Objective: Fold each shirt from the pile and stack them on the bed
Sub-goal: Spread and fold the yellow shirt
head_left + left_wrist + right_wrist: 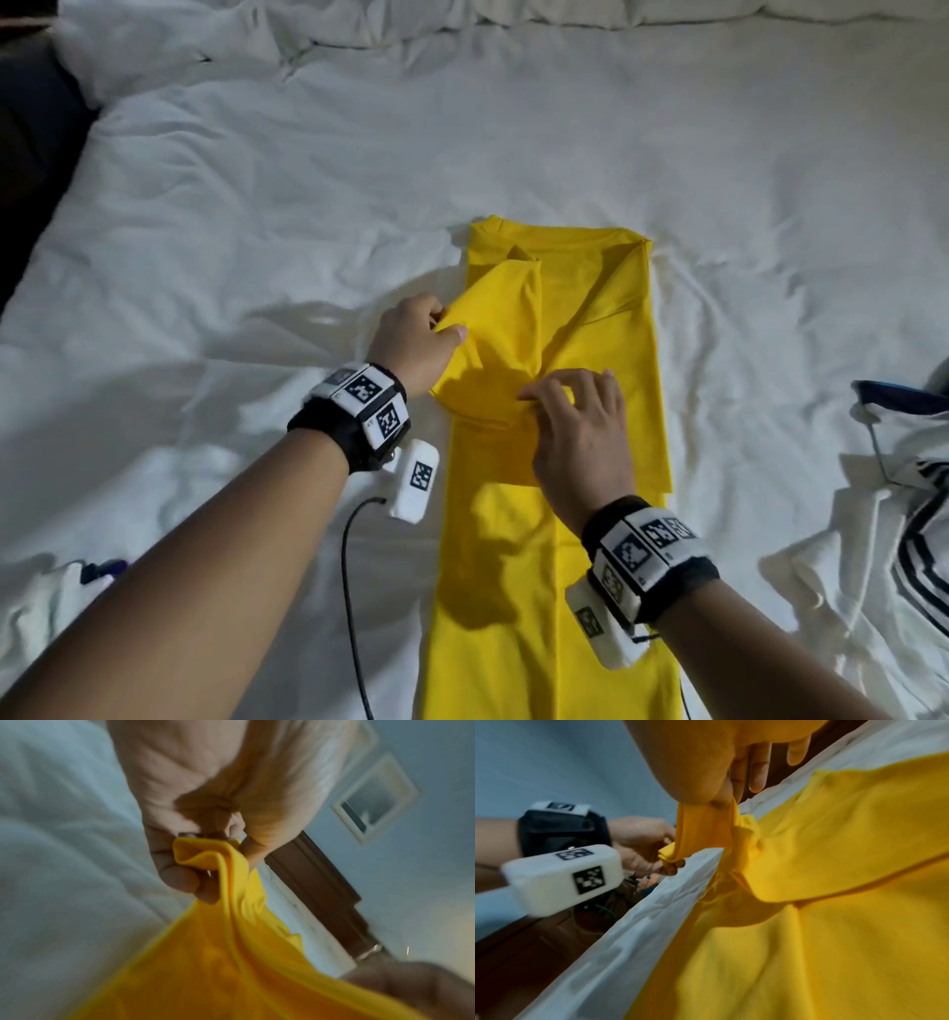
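Observation:
A yellow shirt [595,329] lies lengthwise on the white bed [308,205], its sides folded inward into a long strip. My left hand [426,334] pinches the edge of the left sleeve [506,308], lifted off the shirt; the left wrist view shows that yellow fabric [205,858] bunched between thumb and fingers [180,876]. My right hand [575,411] pinches the same sleeve's lower edge at the shirt's middle, and the right wrist view shows the fabric [706,825] held under the thumb with the other fingers [757,766] straight.
A white garment with dark stripes [904,514] is heaped at the right edge of the bed. More white cloth with a purple bit [67,586] lies at the lower left. Pillows [513,15] line the far edge. The bed's left side drops to dark floor [25,154].

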A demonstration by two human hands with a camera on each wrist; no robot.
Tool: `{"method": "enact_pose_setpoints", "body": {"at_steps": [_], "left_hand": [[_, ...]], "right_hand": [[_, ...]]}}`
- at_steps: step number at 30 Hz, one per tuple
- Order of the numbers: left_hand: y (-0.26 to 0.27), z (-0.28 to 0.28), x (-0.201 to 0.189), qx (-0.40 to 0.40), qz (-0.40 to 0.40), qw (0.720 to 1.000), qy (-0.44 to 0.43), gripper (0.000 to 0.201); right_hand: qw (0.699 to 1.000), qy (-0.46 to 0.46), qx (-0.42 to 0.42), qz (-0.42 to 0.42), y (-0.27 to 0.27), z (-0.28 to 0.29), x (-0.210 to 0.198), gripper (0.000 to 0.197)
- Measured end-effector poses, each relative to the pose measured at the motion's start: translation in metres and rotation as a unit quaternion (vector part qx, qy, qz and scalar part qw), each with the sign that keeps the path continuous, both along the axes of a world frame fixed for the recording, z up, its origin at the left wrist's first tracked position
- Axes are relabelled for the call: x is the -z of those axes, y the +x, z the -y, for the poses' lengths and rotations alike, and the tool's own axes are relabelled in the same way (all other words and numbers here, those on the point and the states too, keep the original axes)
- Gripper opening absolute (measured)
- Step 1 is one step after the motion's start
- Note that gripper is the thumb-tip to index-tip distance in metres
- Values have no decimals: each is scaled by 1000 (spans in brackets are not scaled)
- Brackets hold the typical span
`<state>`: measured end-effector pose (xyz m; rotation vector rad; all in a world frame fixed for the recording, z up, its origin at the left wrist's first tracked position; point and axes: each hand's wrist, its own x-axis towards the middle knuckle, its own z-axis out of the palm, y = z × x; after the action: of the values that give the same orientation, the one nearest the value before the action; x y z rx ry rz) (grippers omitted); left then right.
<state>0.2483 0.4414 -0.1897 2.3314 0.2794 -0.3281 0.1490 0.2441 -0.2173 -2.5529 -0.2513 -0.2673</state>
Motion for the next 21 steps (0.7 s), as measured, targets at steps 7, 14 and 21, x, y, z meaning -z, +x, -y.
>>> {"method": "enact_pose_setpoints", "body": {"at_steps": [7,14,21], "left_hand": [[-80,43,27,-201,-130,946,-218,25],[-101,45,46,-238,-119,946,-185,26],[-103,41,44,-244,-126,938,-210,32]], "right_hand": [[989,-52,115,-74,-36,41,16,32],[987,-46,89,-126,-35,26,0,44],[961,-166,-6,-220,-25,6,60,77]]}}
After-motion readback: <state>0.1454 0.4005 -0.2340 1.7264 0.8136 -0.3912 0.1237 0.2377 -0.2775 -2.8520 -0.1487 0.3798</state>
